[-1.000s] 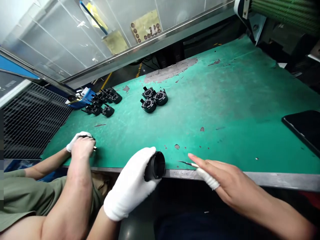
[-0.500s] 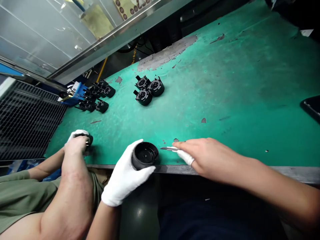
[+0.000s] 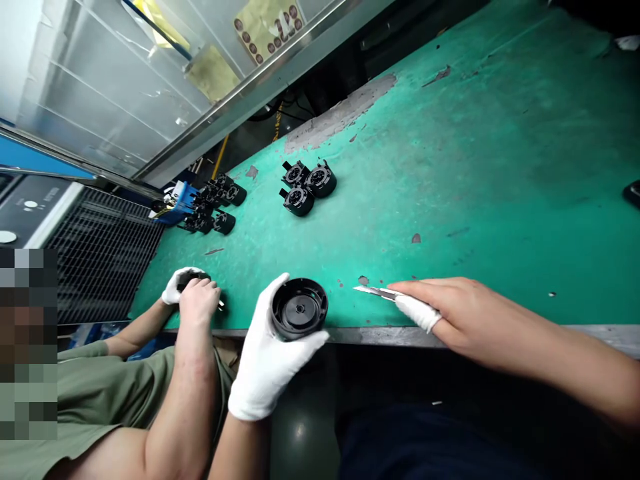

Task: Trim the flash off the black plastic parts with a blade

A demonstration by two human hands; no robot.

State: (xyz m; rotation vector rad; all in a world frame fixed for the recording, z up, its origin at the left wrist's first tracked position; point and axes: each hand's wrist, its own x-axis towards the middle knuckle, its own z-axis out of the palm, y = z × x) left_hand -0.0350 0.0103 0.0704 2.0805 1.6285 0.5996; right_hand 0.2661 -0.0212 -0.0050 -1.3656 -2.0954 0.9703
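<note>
My left hand (image 3: 267, 357), in a white glove, grips a round black plastic housing (image 3: 300, 308) from its left side. The housing's open face is tilted up toward me, showing a ringed inside with a small hub. My right hand (image 3: 440, 307) is bare except for a white covering on the thumb. It holds a slim craft knife (image 3: 376, 291), its pointed blade aimed left at the housing and a short gap away from it. Most of the knife's handle is hidden inside the hand.
Three black parts (image 3: 320, 179) stand together on the green bench (image 3: 480, 173). Farther left are several similar parts (image 3: 223, 222) beside a blue bin (image 3: 183, 205). A co-worker's hands (image 3: 197, 297) work on a dark part at left. A dark object (image 3: 634, 192) lies at the right edge.
The view has swung left, so things appear farther right. The housing has turned to show a different inner face, and the knife has drawn slightly away from it.
</note>
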